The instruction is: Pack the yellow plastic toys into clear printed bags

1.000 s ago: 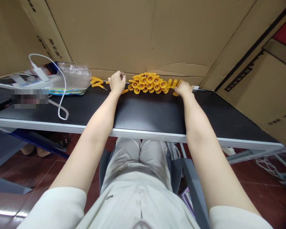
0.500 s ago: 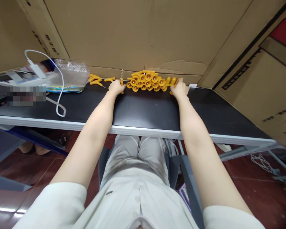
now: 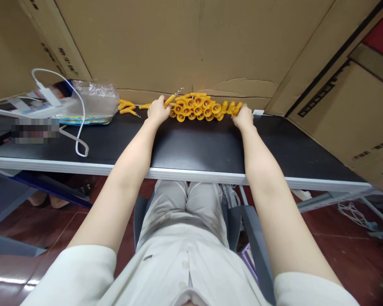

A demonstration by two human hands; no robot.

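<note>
A stack of several orange plastic pieces with round cup-like ends (image 3: 196, 108) lies at the far edge of the black table (image 3: 194, 146), against a cardboard wall. My left hand (image 3: 158, 111) is closed on one ribbed orange piece with a metal spring (image 3: 171, 98), held at the stack's left end. My right hand (image 3: 242, 117) rests at the stack's right end, fingers curled on orange pieces (image 3: 232, 107) there. Two loose orange pieces (image 3: 127, 107) lie further left.
A clear plastic bag (image 3: 95, 102) and a white charger with cable (image 3: 78, 127) lie at the table's left. Large cardboard boxes (image 3: 338, 85) wall in the back and right. Below the table are my lap, a grey chair and red floor tiles.
My left hand has raised the spring-tipped orange piece and tilted it toward the stack. My right hand has shifted slightly along the stack's right end. The camera has moved a little.
</note>
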